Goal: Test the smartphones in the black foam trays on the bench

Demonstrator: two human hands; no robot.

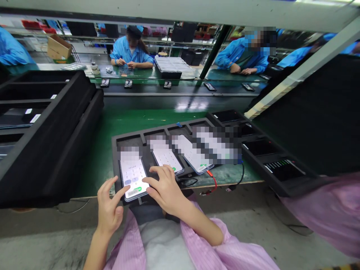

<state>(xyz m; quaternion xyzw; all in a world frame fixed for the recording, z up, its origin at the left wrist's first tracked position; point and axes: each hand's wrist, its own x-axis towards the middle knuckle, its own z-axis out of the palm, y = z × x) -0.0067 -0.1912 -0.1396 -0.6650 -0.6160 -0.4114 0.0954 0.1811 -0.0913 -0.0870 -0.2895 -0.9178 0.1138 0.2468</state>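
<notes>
A black foam tray on the green bench holds several lit phones side by side. The leftmost phone shows a dial pad. My left hand is at its lower left corner, fingers spread, with the index finger touching the screen's edge. My right hand rests across the tray between the first phone and the second phone, fingers spread and bent, the thumb near the first phone's lower right edge. Neither hand grips anything.
Tall stacked black trays stand at my left. More black trays with dark phones lie at the right. A red cable and a black cable hang off the bench edge. Across a conveyor with phones, people in blue coats work.
</notes>
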